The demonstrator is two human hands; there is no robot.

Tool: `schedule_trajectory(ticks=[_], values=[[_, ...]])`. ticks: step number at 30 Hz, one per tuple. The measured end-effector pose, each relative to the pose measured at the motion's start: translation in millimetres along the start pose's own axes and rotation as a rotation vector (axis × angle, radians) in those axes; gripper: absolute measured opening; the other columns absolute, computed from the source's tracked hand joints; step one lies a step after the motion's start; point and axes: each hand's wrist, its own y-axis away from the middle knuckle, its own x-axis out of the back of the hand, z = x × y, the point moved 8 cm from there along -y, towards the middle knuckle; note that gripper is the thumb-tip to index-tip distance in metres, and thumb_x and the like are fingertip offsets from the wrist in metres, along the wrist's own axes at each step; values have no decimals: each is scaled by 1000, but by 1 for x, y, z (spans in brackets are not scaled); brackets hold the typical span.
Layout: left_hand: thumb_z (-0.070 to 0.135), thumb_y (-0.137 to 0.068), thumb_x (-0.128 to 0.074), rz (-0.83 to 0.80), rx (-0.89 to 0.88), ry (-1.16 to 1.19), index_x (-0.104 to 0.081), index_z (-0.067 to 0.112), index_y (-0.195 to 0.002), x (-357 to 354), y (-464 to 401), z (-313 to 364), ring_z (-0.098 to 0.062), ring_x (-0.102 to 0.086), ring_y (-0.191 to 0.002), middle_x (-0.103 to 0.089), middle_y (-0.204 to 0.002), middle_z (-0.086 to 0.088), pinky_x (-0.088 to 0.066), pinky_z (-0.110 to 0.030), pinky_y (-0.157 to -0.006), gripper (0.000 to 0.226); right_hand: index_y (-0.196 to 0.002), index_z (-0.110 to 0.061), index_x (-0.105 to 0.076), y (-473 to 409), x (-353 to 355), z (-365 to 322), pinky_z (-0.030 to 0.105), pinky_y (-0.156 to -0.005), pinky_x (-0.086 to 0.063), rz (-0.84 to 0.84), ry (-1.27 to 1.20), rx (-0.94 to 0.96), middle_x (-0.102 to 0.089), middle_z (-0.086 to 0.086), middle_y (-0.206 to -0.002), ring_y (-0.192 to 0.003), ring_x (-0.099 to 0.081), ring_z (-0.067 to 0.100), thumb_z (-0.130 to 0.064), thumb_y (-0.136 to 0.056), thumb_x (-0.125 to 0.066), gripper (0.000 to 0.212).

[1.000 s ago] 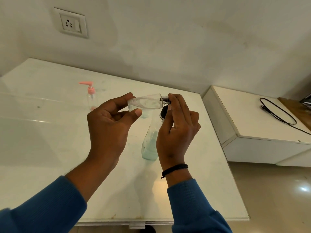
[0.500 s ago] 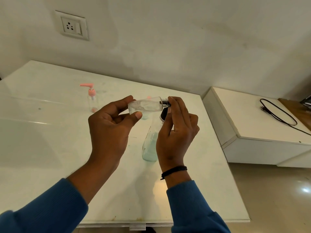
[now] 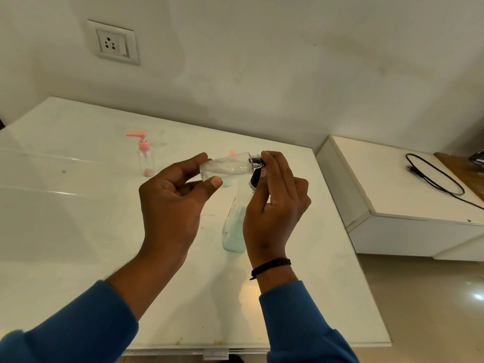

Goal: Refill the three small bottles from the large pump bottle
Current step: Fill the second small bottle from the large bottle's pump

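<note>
Left hand pinches small clear bottle sideways, apparently empty; right hand pinches its dark cap. Large bottle directly beneath, pale blue liquid low inside. Pink-pump bottle at 10 o'clock, near-empty.

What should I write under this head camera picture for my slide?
Left hand holds a small clear bottle sideways while the right hand pinches its dark cap, above the large bottle.
</note>
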Motion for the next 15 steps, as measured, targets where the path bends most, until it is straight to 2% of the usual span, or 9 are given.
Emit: schedule_trajectory(ticks=[9,15], values=[[8,-81,-80,1,-13,21,-71,17,-124,0,-4,7,-7,-72,-102,-74,-117,5,-59,-24,-87,44,-125,-14,-70,-5,0,-3,31,-79,-38,0,25,23,-68,-3,-130,-92,-52,13,-17,-101,-54,29],[8,-81,-80,3,-9,5,-71,17,-124,1,-2,3,-3,-71,-99,-74,-116,6,-57,-15,-84,45,-125,-14,-70,-1,-2,-1,26,-82,-35,-7,-2,0,-68,-3,-131,-94,-50,10,-19,-102,-51,31]])
